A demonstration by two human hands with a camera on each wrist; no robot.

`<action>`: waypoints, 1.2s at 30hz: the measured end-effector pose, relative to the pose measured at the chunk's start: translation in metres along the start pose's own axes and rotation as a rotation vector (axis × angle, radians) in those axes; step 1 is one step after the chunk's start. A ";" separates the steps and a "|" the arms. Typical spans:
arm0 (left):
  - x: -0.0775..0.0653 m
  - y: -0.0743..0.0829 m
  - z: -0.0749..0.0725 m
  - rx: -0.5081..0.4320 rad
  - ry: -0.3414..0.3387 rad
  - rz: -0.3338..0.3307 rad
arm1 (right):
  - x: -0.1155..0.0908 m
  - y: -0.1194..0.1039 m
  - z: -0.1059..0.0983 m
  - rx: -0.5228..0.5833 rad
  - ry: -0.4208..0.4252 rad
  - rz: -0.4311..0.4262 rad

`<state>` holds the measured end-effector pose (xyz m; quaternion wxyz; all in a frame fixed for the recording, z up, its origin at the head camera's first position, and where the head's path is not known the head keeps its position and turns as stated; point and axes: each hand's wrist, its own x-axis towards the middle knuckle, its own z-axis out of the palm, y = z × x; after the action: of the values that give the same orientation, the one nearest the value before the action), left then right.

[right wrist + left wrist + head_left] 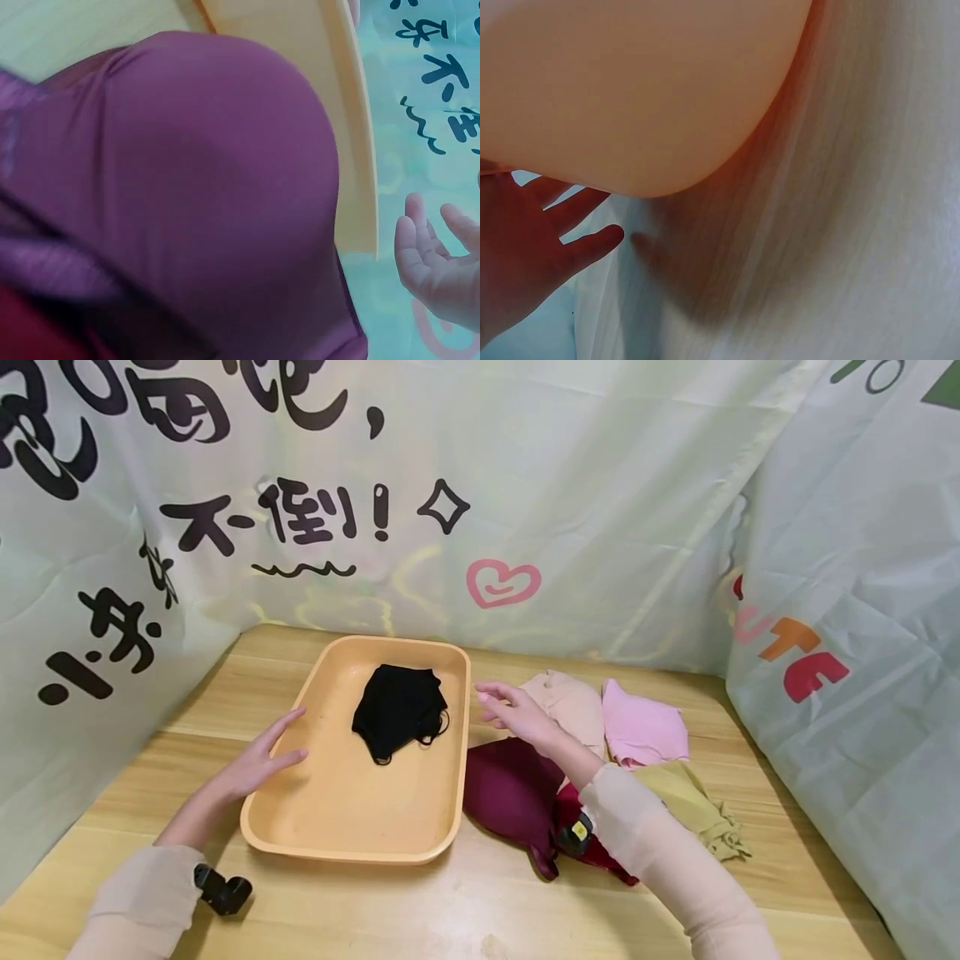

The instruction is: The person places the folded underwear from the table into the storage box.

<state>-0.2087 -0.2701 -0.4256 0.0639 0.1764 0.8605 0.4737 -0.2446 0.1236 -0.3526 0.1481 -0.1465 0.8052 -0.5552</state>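
My left hand point(258, 766) is at the left side of an orange plastic tray point(352, 827), fingers spread along its rim. In the left wrist view the fingers of this hand point(521, 247) pass partly behind the tray's wall point(645, 97). Inside the tray lies a black folded garment point(397, 706) with thin strap loops. My right hand point(521, 717) hovers just off the tray's right rim, holding nothing, its fingers loosely bent. Below it a burgundy bra point(506, 789) with a smooth moulded cup lies against the tray's right side; the cup point(217, 172) fills much of the right wrist view.
Right of the tray lie a beige garment point(573, 702), a pink one point(643, 724), a yellow-green one point(693, 806) with a ruffled edge, and a red one point(600, 852) partly under my right forearm. Printed cloth point(615, 527) encloses the wooden table point(390, 910) at the back and sides.
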 end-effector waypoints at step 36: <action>0.001 0.001 -0.002 -0.025 -0.005 -0.018 | -0.035 0.041 -0.037 -0.578 -0.301 0.179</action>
<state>-0.2098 -0.2708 -0.4237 0.0726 0.1691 0.8558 0.4834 -0.2302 0.1834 -0.3755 0.2656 -0.1915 0.9081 -0.2610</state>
